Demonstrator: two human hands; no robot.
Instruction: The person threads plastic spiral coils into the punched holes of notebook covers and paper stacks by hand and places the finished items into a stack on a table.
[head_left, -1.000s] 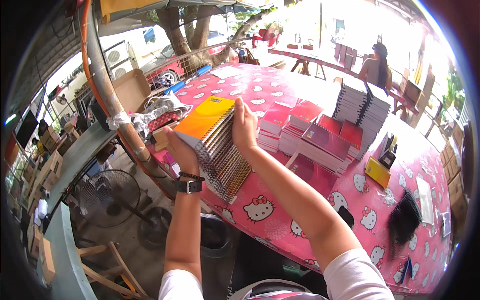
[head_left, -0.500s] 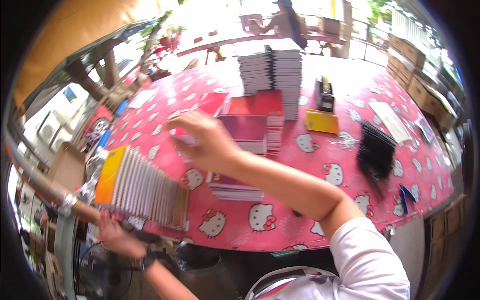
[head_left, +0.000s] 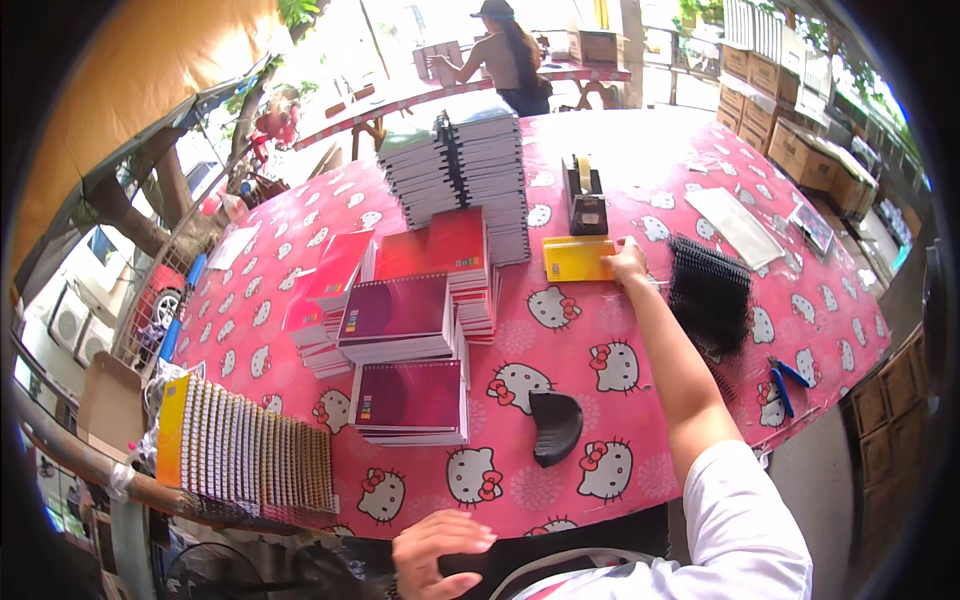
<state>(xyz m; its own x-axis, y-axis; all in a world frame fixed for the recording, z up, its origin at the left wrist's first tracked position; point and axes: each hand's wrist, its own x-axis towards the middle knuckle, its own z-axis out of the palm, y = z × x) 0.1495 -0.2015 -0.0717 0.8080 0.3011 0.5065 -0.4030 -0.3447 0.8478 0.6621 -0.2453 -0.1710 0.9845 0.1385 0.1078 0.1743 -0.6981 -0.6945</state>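
Note:
My right hand (head_left: 627, 264) pinches the right end of a small yellow notebook stack (head_left: 576, 262) on the pink table. Close to the table's front edge, my left hand (head_left: 440, 552) is empty, its fingers bent loosely and the thumb apart. Left of the yellow stack stand piles of red notebooks (head_left: 405, 256) and purple notebooks (head_left: 395, 308). A long row of spiral-bound notebooks (head_left: 255, 445) with a yellow-orange cover stands at the near left. Beside my right forearm lies a bundle of black binding coils (head_left: 708, 295).
Tall spiral-bound stacks (head_left: 490, 175) rise behind the red piles. A tape dispenser (head_left: 585, 200) stands beyond the yellow stack. A black curved object (head_left: 555, 428) lies near the front, blue-handled pliers (head_left: 785, 385) at the right. Another person (head_left: 505, 60) sits at a far table.
My right hand has swung from over the purple notebooks to the yellow stack on the right. My left hand has left the spiral-bound row and moved right. The view has shifted.

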